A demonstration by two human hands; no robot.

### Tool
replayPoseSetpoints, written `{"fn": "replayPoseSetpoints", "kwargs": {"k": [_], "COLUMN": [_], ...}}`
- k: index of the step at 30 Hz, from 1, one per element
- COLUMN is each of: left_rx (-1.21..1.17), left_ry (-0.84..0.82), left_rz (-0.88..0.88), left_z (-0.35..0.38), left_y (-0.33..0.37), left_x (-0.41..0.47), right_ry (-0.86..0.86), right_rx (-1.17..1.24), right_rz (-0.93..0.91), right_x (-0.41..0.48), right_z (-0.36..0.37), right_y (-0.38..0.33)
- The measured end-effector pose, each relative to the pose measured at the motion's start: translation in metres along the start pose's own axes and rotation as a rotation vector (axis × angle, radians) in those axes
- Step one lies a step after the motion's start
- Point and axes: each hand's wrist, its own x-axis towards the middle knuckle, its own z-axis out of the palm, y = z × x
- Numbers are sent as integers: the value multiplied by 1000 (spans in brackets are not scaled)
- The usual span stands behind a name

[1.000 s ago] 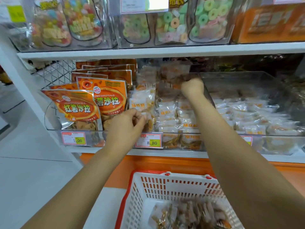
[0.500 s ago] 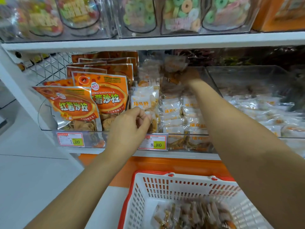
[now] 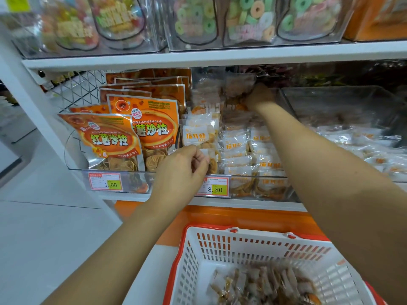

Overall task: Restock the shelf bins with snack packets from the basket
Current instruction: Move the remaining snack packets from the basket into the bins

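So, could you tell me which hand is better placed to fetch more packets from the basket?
Probably the left hand: it is at the bin's front edge, nearer the basket, while the right hand reaches deep into the bin.

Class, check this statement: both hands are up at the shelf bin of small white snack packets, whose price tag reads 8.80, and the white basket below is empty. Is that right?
Not quite. The head view shows the basket is not empty: snack packets lie in its bottom. The rest holds: the left hand and right hand are at the bin of small white packets, and its price tag reads 8.80.
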Motion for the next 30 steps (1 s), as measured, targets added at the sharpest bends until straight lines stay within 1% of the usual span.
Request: {"fn": "replayPoseSetpoints", "kwargs": {"k": [3,5,8,10,14,17,19,21,22,24,25,28,30], "left_rx": [4,4,26,82,117,92,127,214,265,377,422,529,580], "left_ry": [-6,-12,-23,-31,-54,-80,-125,-204,-273,-470,-577,-880,-992], "left_rz": [-3,-1,4,22,26,36,23,-6,-40,-131,-177,-337,-412], "left_z": [0,-2,-4,-4,-6,-14,-19,-22,-21,-18,-15,-9,-8], "left_y": [2,3,2,1,2,5,5,2,-3,-12,-18,-29,-36], "left_x": [1,0,-2,-3,-10,-22,-33,-47,-56,-75,-85,-117,-132], "right_ry": [106,137,144,111,62,112,130,127,96,-36,-124,-374,-543], "right_rx": [82,47,55,68,188,299,386,434,468,523,502,303,140], "right_rz": [129,120,53,4,-67,-121,-195,-290,-330,-378,-384,-343,-303], "right_x": [-4,-8,-18,-29,-65,-106,-147,-193,-216,-260,-278,-317,-329], "right_z": [11,13,10,5,-9,-20,-27,-26,-21,-5,8,54,88], "right_y": [3,6,5,2,0,3,8,16,22,37,47,83,106]}}
